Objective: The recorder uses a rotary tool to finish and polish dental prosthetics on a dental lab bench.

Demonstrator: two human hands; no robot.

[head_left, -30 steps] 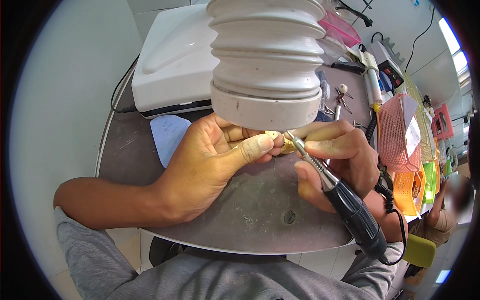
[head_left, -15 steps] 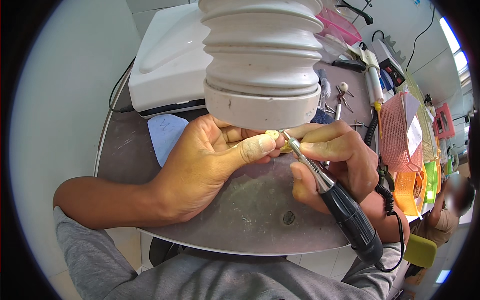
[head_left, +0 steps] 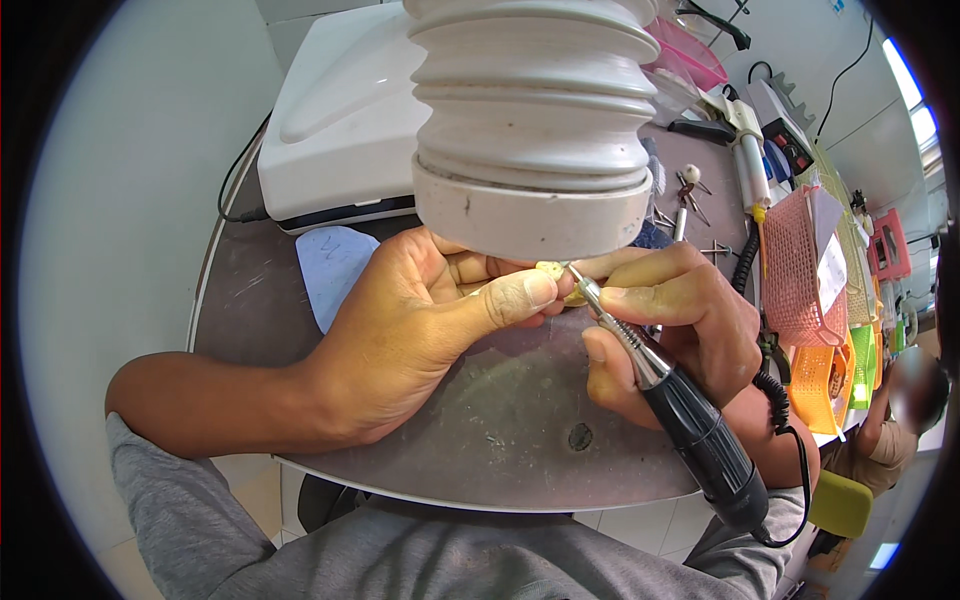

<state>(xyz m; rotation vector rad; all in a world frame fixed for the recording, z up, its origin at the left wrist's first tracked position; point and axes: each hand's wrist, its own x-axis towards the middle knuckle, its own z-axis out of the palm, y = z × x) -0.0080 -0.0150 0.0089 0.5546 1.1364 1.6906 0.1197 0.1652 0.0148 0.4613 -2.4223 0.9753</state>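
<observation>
Near the middle of the table, my left hand (head_left: 420, 305) is closed, pinching a small pale yellow, tooth-shaped piece (head_left: 548, 270) between thumb and fingers. My right hand (head_left: 690, 305) grips a rotary handpiece (head_left: 692, 425) like a pen; it has a black body and a metal nose. The handpiece's tip is right beside the yellow piece; whether they touch is too small to tell. Fingers of both hands meet there. A bit of darker yellow (head_left: 574, 298) shows below the tip, mostly hidden by fingers. A coiled black cord runs from the handpiece's rear end.
A white ribbed hose (head_left: 530, 120) hangs just above my hands, hiding what lies behind it. Back left stands a white machine (head_left: 350, 110), with a blue paper (head_left: 335, 270) before it. Pink (head_left: 800, 270) and orange baskets (head_left: 820, 385) line the right. Another person (head_left: 895, 430) sits far right.
The whole view has shifted very slightly, with the hose a little further right. Both hands keep their grips, and the handpiece tip stays by the yellow piece.
</observation>
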